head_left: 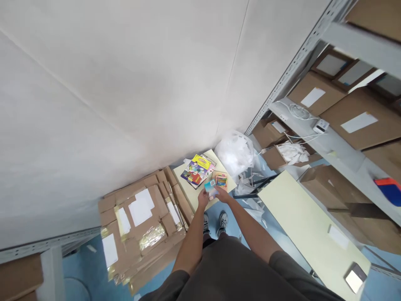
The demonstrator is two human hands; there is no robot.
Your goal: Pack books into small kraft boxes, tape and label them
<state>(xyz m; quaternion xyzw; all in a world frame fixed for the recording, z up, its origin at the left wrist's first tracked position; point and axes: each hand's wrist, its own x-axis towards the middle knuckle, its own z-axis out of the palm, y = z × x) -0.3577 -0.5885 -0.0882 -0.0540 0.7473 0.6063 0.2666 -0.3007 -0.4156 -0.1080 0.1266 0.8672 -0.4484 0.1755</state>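
A small blue-and-white booklet (211,189) is held over a small cream table (188,193). My left hand (203,198) grips its left edge. On the other side, the fingers of my right hand (222,195) close on its right edge. Just behind it lies a small orange-framed picture book (221,179), partly covered by the booklet and my right hand. Farther back and to the left, a yellow and purple comic-style book (196,169) rests on top of other printed books or magazines.
Flattened cardboard boxes (131,238) are stacked left of the table. A white plastic bag (234,152) stands to its right, with scraps on the floor. A long cream table (300,225) bears a phone-like device (355,277). Shelving (338,140) with cartons lines the right side.
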